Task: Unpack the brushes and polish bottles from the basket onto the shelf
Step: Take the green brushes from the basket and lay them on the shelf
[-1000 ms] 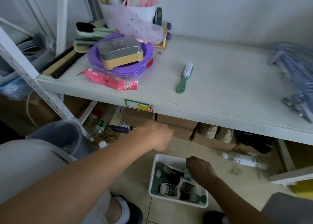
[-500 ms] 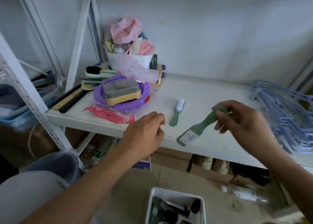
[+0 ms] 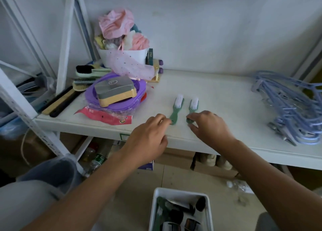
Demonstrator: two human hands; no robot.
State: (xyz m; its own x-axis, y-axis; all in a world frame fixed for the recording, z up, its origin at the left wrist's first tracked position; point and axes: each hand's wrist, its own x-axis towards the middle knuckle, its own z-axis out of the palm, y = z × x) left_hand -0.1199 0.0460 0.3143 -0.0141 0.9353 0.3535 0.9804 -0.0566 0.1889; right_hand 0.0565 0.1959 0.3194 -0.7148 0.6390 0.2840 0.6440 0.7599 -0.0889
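Observation:
Two small green brushes with white bristles lie side by side on the white shelf (image 3: pixel 226 98), bristles pointing away from me. My left hand (image 3: pixel 148 138) touches the handle end of the left brush (image 3: pixel 176 111) with its fingertips. My right hand (image 3: pixel 207 126) pinches the handle end of the right brush (image 3: pixel 193 107), which rests flat on the shelf. On the floor below stands the white basket (image 3: pixel 153 211), holding dark polish bottles (image 3: pixel 174 215) and more brushes.
A purple tub (image 3: pixel 115 98) with a grey-and-tan box, a red packet and larger brushes (image 3: pixel 83 77) crowd the shelf's left end. A white bin of cloths (image 3: pixel 122 56) stands behind them. Blue hangers (image 3: pixel 292 108) lie at the right. Boxes and shoes sit under the shelf.
My right hand carried the second green brush from mid-air down onto the shelf beside the first one. My left hand moved forward to the first brush's handle.

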